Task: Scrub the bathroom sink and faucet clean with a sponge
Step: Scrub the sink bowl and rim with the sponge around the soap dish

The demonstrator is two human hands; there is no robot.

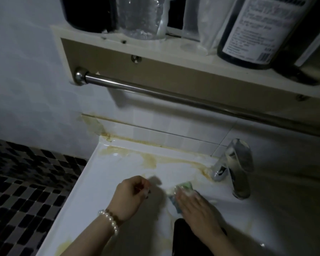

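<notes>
A white sink (107,174) fills the lower middle, its flat back ledge streaked with yellow-brown stains. My right hand (196,206) presses flat on a green and blue soapy sponge (185,187) on the ledge, just left of the chrome faucet (235,167). My left hand (131,194) hovers beside it over the ledge with fingers curled in, a pearl bracelet on the wrist. Whether the left hand holds anything is unclear.
A beige wall shelf (155,58) with a chrome towel bar (174,95) hangs above the sink and carries dark bottles (255,30) and a clear cup (140,17). Dark mosaic tiles (26,191) lie to the left. A black object (187,241) sits under my right forearm.
</notes>
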